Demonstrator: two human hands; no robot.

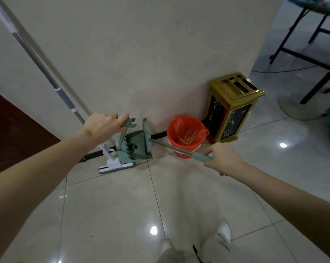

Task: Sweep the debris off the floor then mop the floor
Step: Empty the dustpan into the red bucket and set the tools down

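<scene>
Both arms stretch forward, left hand point(101, 126) gripping the dustpan handle point(122, 138), right hand point(224, 158) gripping the broom handle point(175, 148).

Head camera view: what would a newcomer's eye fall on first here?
The bright red bucket against the wall at centre right draws the eye first, with the gold bin just to its right. Next come the two hands in front: the left hand holds the green dustpan by the top of its handle, and the right hand grips the broom by its handle.

Glossy pale floor tiles point(113, 205), beige wall point(141, 44) — black-legged table point(312, 1) far right.
</scene>
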